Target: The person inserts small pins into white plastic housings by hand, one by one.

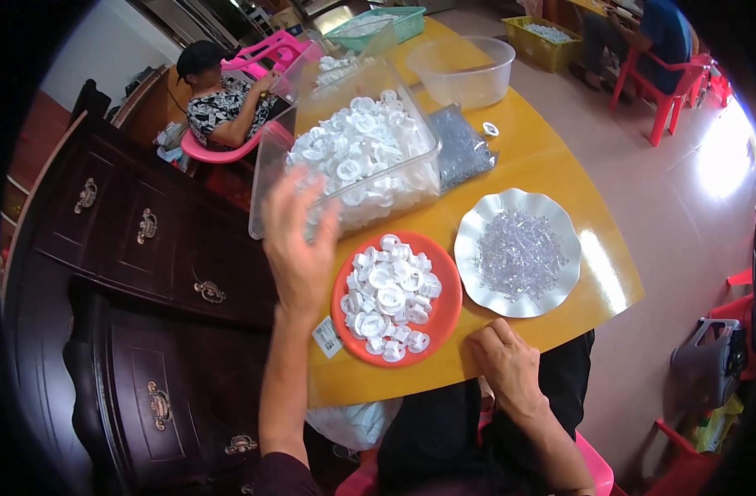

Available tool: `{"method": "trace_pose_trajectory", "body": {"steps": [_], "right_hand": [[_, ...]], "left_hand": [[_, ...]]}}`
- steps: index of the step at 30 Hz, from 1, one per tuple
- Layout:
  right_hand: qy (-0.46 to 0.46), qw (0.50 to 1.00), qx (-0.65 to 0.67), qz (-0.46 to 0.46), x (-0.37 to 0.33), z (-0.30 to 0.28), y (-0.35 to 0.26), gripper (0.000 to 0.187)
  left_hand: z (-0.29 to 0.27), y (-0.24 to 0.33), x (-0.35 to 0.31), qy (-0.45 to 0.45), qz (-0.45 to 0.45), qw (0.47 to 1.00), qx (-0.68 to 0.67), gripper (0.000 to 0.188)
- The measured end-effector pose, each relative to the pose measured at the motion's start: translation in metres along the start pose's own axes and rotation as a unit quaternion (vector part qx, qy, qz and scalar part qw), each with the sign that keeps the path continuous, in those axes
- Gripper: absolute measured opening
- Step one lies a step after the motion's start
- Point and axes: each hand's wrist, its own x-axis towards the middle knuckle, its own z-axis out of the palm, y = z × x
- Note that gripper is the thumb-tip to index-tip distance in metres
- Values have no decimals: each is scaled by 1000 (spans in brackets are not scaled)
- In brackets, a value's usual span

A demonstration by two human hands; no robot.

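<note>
L hand [297,248] wide by clear bin [426,175].
R hand [509,364] curled at table [552,169], can't tell if holding; plate [446,322] + dish [523,308] nr, prob. for reach.

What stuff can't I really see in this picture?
All in the head view:
Left hand: blurred, so whether it touches the clear bin is uncertain.
Right hand: palm hidden by its own curled fingers.
Clear plastic bits: too small to count.
Person in blue: head cut off by the top edge.
</note>
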Motion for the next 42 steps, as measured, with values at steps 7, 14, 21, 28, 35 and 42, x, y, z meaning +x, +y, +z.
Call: {"method": "trace_pose_trajectory", "body": {"steps": [7, 14, 21, 28, 35, 42], "right_hand": [[48, 964, 257, 52, 2, -20, -16, 8], [-81, 668, 689, 270, -4, -30, -33, 17], [-102, 614, 720, 308, -17, -17, -31, 18], [-139, 572, 752, 298, -23, -17, -38, 20], [-114, 630, 703, 308, -25, -12, -38, 21], [-123, 637, 701, 297, -24, -13, -40, 21]], "left_hand": [[-24, 99, -101, -217, -103, 915, -324, 29], [-27, 118, -136, -278, -437, 558, -649, 26], [-32, 117, -148, -290, -468, 520, -654, 23], [-38, 114, -156, -300, -488, 475, -668, 19], [-40, 114, -157, -318, -486, 537, -612, 17], [-39, 108, -155, -307, -518, 429, -673, 14]]}}
